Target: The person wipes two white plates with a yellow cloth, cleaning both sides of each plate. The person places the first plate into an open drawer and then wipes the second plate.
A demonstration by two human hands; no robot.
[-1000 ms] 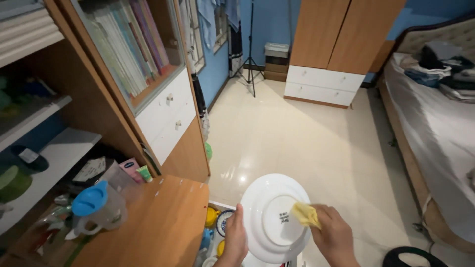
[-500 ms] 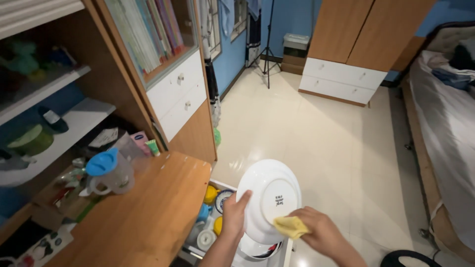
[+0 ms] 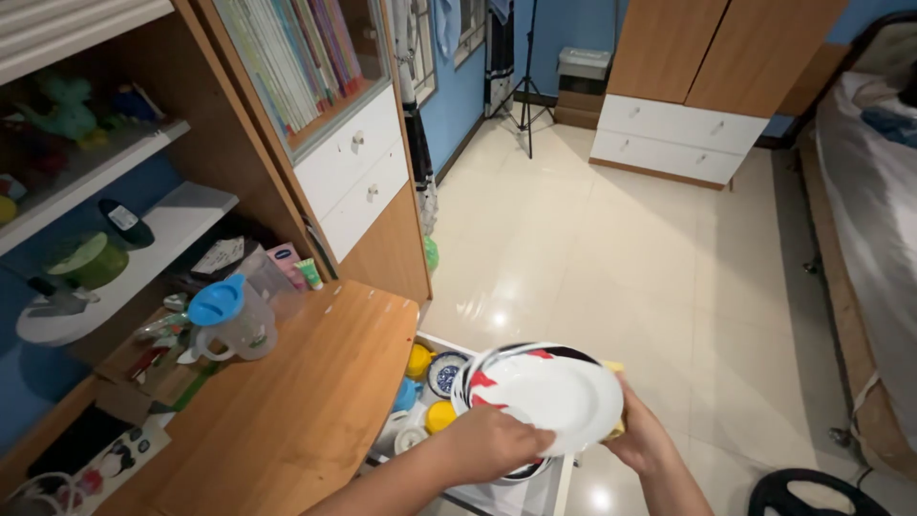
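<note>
Counter: wooden, rounded corner. On it: clear jug with blue lid, small packets at the back.
Floor: pale glossy tiles. On it: tripod, white rack beside the counter.

Home bedroom, doubles as living space: bed along right wall, wooden wardrobe with white drawers, glass-front bookcase full of books, cream tiled floor, blue walls, cluttered wooden desk with a plastic jug.
</note>
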